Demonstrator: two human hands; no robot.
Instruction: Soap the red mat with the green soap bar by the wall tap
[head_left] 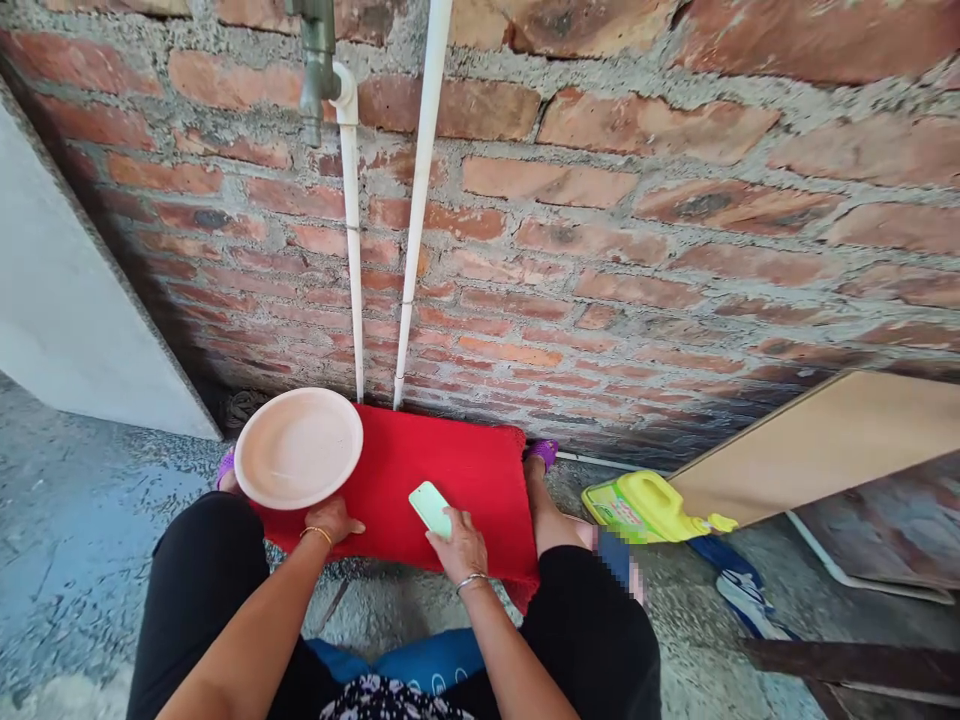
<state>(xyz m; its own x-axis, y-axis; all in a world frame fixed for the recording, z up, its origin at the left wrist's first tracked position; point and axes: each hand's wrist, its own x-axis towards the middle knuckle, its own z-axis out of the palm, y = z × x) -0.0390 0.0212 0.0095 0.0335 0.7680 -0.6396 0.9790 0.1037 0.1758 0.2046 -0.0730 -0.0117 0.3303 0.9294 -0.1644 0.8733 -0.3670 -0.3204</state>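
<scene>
My right hand (459,548) is closed on a flat pale green slab with rounded corners (430,508). A small dark spot shows near its far corner, but I cannot tell what kind of thing it is. Below it spreads a red cloth (442,460), draped over a low, long support. My left hand (335,520) rests at the cloth's near left part, thumb stretched out to the right, close against the near rim of a pale pink basin (298,398). Its other fingers show only in part. The basin stands on the cloth's left end.
Behind the cloth rises a brick wall (517,180) with white pipes (417,190) and a tap (312,90). A yellow-green jug (649,505) lies on the floor at right, near a leaning tan board (817,440) and a shoe (746,600). A grey slab (82,290) leans at left.
</scene>
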